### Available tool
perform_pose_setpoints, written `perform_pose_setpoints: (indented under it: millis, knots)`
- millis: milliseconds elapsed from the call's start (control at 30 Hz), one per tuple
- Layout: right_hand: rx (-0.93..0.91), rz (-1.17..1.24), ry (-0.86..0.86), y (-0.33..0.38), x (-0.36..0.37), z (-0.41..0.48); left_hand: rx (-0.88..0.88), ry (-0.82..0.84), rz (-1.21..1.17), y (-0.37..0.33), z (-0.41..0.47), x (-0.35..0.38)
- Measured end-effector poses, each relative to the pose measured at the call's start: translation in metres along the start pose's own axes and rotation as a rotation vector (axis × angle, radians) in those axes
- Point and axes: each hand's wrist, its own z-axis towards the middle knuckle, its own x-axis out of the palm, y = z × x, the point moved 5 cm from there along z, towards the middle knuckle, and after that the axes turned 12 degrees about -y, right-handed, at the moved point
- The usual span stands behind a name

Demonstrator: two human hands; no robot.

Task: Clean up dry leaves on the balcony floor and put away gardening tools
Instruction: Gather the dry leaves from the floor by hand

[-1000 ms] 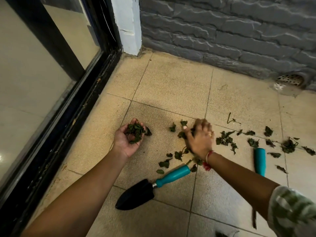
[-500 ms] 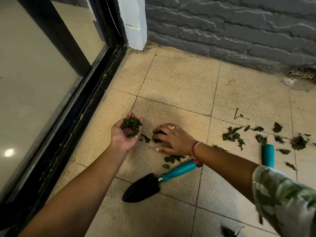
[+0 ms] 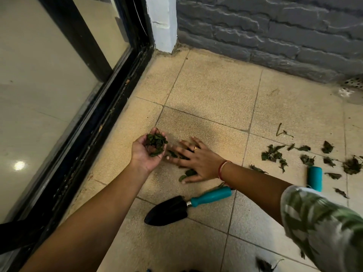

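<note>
Nearest on the beige tiled floor (image 3: 206,91) lies a black-bladed trowel with a teal handle (image 3: 188,205). Just beyond it, the right hand (image 3: 196,160) is flat and spread, palm down, pressing a few dry dark-green leaves (image 3: 186,172) toward the left hand (image 3: 147,154), which is cupped palm up around a heap of gathered leaves (image 3: 156,142). That heap looks full; another sweep could likely spill crumbs over the palm's edge. Further right, scattered loose leaves (image 3: 273,154) surround a second teal tool handle (image 3: 314,178). Beyond rise the black door frame (image 3: 110,91) and grey stone wall (image 3: 275,32).
</note>
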Motion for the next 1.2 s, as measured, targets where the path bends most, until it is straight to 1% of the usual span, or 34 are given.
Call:
perform_pose_setpoints:
  millis: [67,167,267,367,400,433,467,533,600,633,667,700,733,800,867,933,967,1000,1100,1133,1200]
  knots:
    - [0.008,-0.024,-0.039,-0.002,-0.006,0.013,0.013,-0.006,0.002,-0.004,0.001,-0.002]
    - [-0.065,-0.073,-0.099,-0.001,-0.012,0.025,0.032,-0.026,0.031,-0.008,0.002,-0.006]
    - [-0.113,-0.040,-0.155,0.004,-0.010,0.029,0.047,-0.053,0.041,-0.013,0.005,-0.011]
    - [-0.047,0.026,-0.180,0.009,-0.009,0.029,0.056,-0.075,0.064,-0.017,0.007,-0.015]
    - [0.015,0.059,-0.209,0.006,-0.010,0.029,0.050,-0.071,0.070,-0.016,0.008,-0.015]
    - [0.117,0.106,-0.247,-0.002,-0.013,0.027,0.044,-0.063,0.076,-0.014,0.008,-0.015]
    - [0.263,0.164,-0.282,-0.012,-0.016,0.025,0.041,-0.054,0.096,-0.010,0.009,-0.014]
    - [0.617,0.336,-0.335,-0.037,-0.024,0.016,0.025,-0.040,0.165,0.001,0.010,-0.013]
    - [0.932,0.595,-0.518,-0.055,-0.041,0.007,-0.008,-0.034,0.219,0.016,0.011,-0.010]
    - [1.041,0.735,-0.641,-0.059,-0.051,0.006,-0.038,-0.030,0.225,0.024,0.010,-0.007]
    - [1.108,0.878,-0.749,-0.059,-0.060,0.009,-0.070,-0.025,0.226,0.034,0.009,-0.004]
    - [1.138,1.011,-0.830,-0.056,-0.068,0.014,-0.103,-0.012,0.227,0.044,0.007,0.000]
    - [1.148,1.110,-0.886,-0.052,-0.074,0.020,-0.132,0.002,0.243,0.054,0.005,0.006]
    - [1.120,1.203,-0.937,-0.040,-0.080,0.029,-0.162,0.032,0.303,0.069,-0.002,0.018]
    - [1.056,1.176,-0.954,-0.031,-0.084,0.033,-0.161,0.071,0.345,0.077,-0.007,0.029]
    - [0.979,1.043,-0.953,-0.026,-0.088,0.031,-0.168,0.111,0.332,0.078,-0.013,0.037]
    - [0.936,0.946,-0.926,-0.025,-0.089,0.030,-0.183,0.130,0.307,0.077,-0.015,0.039]
    - [0.887,0.845,-0.869,-0.024,-0.089,0.029,-0.195,0.151,0.289,0.076,-0.016,0.041]
    - [0.708,0.519,-0.603,-0.012,-0.084,0.032,-0.193,0.179,0.256,0.071,-0.014,0.040]
    - [0.655,0.393,-0.540,-0.009,-0.083,0.032,-0.192,0.188,0.237,0.069,-0.012,0.040]
    - [0.568,0.205,-0.482,-0.003,-0.081,0.033,-0.202,0.220,0.216,0.066,-0.011,0.041]
